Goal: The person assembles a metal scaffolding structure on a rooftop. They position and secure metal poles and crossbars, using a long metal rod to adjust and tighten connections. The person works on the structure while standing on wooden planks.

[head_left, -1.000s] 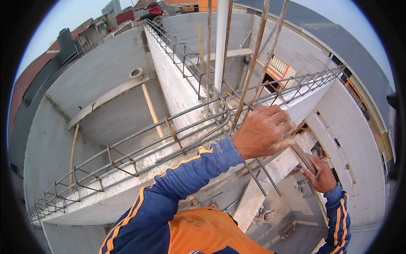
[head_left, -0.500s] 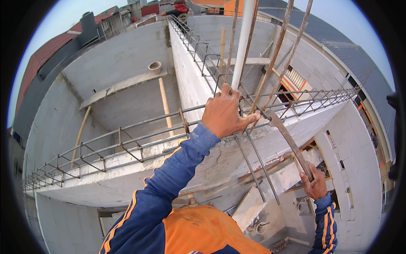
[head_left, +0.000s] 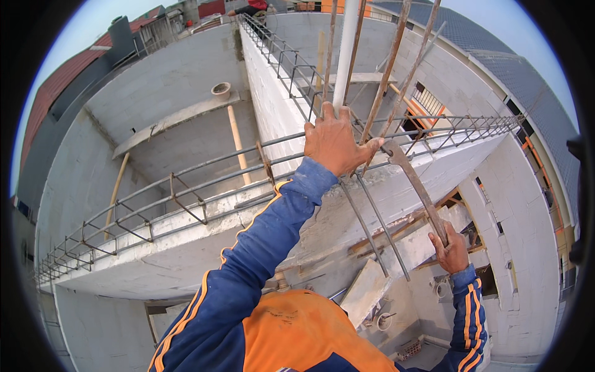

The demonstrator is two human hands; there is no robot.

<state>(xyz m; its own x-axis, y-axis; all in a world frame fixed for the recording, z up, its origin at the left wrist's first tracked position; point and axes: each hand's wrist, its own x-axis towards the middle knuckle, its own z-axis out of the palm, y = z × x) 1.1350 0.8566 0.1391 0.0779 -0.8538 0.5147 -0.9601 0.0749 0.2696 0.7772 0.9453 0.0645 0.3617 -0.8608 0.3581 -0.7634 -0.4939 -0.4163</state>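
Observation:
My left hand point(head_left: 338, 142) is closed over the rebar where the steel cages meet, beside an upright white pipe point(head_left: 348, 56). Its thumb points right, and the palm hides what lies beneath the fingers. In my right hand point(head_left: 451, 250) is the handle of a rusty rebar bending wrench point(head_left: 420, 186). The wrench slants up to the left, and its jaw end meets the bars just right of my left thumb. Rusty upright bars point(head_left: 392, 68) rise around the pipe. Two bar ends point(head_left: 381, 226) stick out downward below my left hand.
A long rebar cage point(head_left: 173, 192) lies along the wall top on the left, and others run right and away. A plank point(head_left: 176, 124) with a bucket point(head_left: 221, 91) spans the far left room. Below are boards point(head_left: 365, 291). Another person point(head_left: 251, 7) is at the far wall.
The whole view has shifted, so the walls and cages sit slightly higher. My right hand and the wrench have moved a little up and left. My left hand keeps its place on the rebar.

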